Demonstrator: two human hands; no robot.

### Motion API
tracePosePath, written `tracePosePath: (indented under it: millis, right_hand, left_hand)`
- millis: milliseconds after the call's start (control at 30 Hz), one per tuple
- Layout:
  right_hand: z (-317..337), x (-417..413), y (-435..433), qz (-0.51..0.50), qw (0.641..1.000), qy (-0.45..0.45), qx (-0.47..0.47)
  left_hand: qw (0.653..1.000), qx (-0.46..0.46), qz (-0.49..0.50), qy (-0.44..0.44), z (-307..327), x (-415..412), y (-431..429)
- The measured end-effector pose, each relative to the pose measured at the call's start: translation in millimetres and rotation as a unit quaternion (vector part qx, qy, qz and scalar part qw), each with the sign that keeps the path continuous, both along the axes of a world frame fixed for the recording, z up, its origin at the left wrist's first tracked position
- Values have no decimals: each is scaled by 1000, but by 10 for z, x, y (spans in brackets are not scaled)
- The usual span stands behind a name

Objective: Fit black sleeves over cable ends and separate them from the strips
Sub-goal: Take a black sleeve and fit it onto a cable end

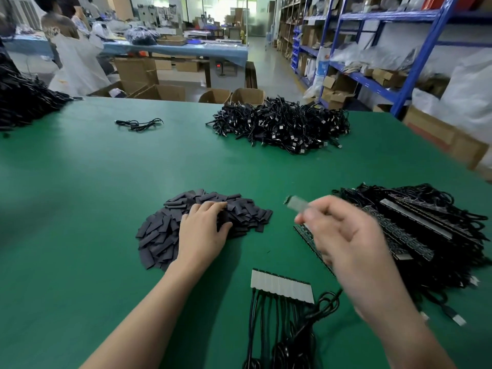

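A heap of flat black sleeves (165,230) lies on the green table (93,187). My left hand (203,230) rests on the heap, its fingertips and thumb pinching at a sleeve. My right hand (346,235), blurred and raised above the table, pinches a small pale cable end (296,203) that points left. Its black cable (326,302) trails down under the wrist. In front of me lies a strip (282,286) of several pale cable ends side by side, their black cables running toward me.
More strips with cables are stacked at the right (415,230). A big pile of black cables (282,123) sits at the far middle, a single loose cable (138,123) at the far left, another black pile (24,102) at the left edge. Shelves and boxes stand beyond.
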State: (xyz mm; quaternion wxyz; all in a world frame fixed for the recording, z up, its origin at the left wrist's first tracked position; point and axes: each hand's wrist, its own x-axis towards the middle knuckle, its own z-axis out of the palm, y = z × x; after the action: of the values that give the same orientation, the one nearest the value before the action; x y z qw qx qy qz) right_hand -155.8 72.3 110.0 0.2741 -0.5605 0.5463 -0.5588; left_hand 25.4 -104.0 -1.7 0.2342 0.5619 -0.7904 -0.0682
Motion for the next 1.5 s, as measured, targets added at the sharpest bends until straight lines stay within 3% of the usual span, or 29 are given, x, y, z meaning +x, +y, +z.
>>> tracePosePath:
  millis: [67,167,267,400,500,567,733,833,900,1033,1100,1233,1500]
  right_hand:
    - [-114,55,5,-31,996,89,-8]
    - [-236,70,-23,-70,985,155,1]
    - [-215,22,-25,-80,981,177,7]
    - [30,-60,43,-106,975,180,-69]
    - [154,-78,74,-124,964,201,-126]
    - [119,-55,81,-114,956,241,-123]
    - [-178,18,39,-139,917,371,-50]
    - [-455,49,-78,-97,956,268,63]
    - [-622,77,-155,-56,974,178,128]
    - [-858,167,-207,13,980,81,179]
    - [-950,201,-200,42,981,43,185]
    - [-1051,212,-192,35,987,26,155]
    - [-1103,164,-114,50,988,23,141]
  left_hand:
    - [1000,-7,0,-21,-10,-7,-37]
    - [999,-42,-5,-24,-24,0,-32]
    - [996,-92,-1,-16,-31,43,-3]
    - [994,-104,-20,29,-37,105,42]
    - [987,-38,-23,157,-17,129,95]
    - [962,19,-20,272,6,154,150]
    - [848,198,-71,487,112,168,504]
    - [786,261,-100,552,118,151,722]
    - [769,283,-109,563,80,139,847]
    - [752,294,-128,576,-29,154,1023]
    - [761,285,-133,567,-85,184,1043]
    - [813,258,-156,499,-148,204,1064]
    - [895,111,-187,389,-102,183,1078]
